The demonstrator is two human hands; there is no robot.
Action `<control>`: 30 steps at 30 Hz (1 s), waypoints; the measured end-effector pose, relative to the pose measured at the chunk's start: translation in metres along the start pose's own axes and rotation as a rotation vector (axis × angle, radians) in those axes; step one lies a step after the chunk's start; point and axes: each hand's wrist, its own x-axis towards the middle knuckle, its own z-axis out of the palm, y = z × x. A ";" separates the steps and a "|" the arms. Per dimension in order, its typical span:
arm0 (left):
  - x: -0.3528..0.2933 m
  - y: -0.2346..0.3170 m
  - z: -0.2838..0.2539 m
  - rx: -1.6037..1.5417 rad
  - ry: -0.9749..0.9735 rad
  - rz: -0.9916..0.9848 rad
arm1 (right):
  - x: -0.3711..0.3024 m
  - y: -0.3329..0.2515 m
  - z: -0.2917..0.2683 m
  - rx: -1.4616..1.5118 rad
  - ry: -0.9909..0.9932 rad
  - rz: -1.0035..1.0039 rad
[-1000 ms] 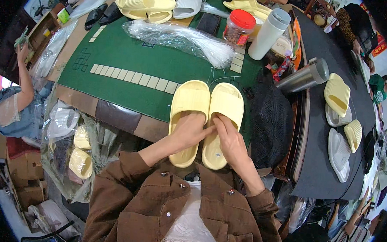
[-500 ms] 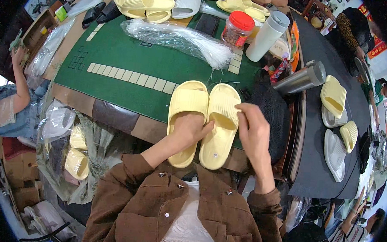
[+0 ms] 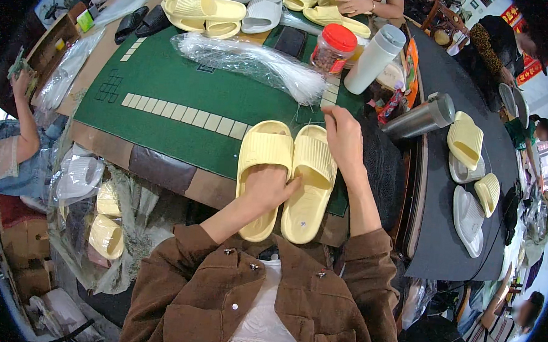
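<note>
In the head view, the 2 yellow slippers [image 3: 286,178] lie side by side at the near edge of the green table [image 3: 165,101]. The left hand [image 3: 266,189] stays flat on them, pressing rather than clenched. The right hand [image 3: 344,137] has lifted off to the far end, fingers pinched by the clear plastic bag [image 3: 249,60]; what they pinch I cannot tell.

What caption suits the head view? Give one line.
Left hand presses a pale yellow slipper pair while right hand reaches toward clear plastic bags.
</note>
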 end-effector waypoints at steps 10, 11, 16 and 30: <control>-0.001 0.000 -0.005 0.007 -0.045 -0.011 | 0.010 -0.004 0.017 -0.104 -0.289 0.338; -0.001 -0.001 -0.001 0.005 -0.008 -0.005 | 0.009 -0.004 0.019 -0.099 -0.274 0.299; -0.003 -0.003 0.004 -0.004 0.083 0.039 | 0.004 0.012 0.033 -0.064 -0.239 0.204; 0.000 -0.005 0.007 0.025 0.083 0.020 | 0.017 0.016 0.055 0.500 -0.194 0.350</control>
